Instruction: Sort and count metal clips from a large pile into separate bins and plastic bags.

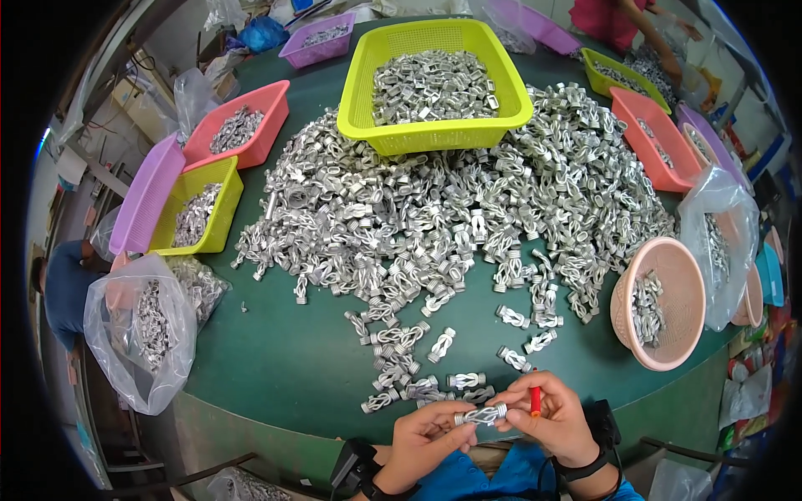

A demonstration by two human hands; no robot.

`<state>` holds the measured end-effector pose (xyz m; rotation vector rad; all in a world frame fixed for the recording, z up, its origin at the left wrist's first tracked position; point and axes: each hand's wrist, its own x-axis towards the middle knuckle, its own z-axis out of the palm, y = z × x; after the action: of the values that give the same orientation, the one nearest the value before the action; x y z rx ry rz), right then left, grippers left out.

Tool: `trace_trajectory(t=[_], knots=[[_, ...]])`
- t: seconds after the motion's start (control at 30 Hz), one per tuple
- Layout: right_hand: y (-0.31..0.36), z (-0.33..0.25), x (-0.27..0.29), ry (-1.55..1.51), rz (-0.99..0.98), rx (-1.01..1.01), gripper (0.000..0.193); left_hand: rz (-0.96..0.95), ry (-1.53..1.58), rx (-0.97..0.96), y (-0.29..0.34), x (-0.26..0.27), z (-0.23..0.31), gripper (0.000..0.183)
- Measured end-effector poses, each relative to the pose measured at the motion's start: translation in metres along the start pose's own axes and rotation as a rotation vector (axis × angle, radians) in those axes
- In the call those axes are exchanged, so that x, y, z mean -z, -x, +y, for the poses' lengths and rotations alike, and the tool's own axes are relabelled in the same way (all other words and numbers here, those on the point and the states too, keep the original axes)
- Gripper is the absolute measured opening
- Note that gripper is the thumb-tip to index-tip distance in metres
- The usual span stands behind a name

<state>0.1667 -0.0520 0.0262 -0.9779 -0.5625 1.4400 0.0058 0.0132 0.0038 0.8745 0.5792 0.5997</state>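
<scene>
At the left, a co-worker in blue [67, 288] is partly cut off by the dark lens rim, and clear plastic blurs the parts inside a bag [134, 355]. In the near middle, the left hand [428, 440] pinches one end of a silvery twisted metal part [482, 415], its fingers covering that end; a heap of similar parts [376, 213] lies beyond, partly hidden by a yellow-green basket [434, 138]. The right hand [553, 422] grips the part's other end and a red stick-like object [535, 402], whose kind is unclear. At far right, the upper edge crops another person [606, 21].
</scene>
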Motion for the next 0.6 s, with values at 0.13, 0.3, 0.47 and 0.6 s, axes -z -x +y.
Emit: trace_trajectory(t=[0.13,0.3,0.47,0.6], knots=[[0.000,0.002,0.001,0.209,0.122,0.093,0.018,0.055,-0.082,0.099,0.003,-0.005,0.004,0.020],[0.017,0.011,0.009,0.485,-0.014,0.300,0.017,0.255,0.031,0.216,0.014,-0.014,0.000,0.016],[0.021,0.029,-0.002,0.137,-0.071,0.000,0.024,0.460,0.216,0.232,0.024,-0.019,-0.006,0.011],[0.014,0.030,0.012,0.361,0.083,0.067,0.022,0.333,-0.076,0.250,0.028,-0.007,-0.014,0.012]])
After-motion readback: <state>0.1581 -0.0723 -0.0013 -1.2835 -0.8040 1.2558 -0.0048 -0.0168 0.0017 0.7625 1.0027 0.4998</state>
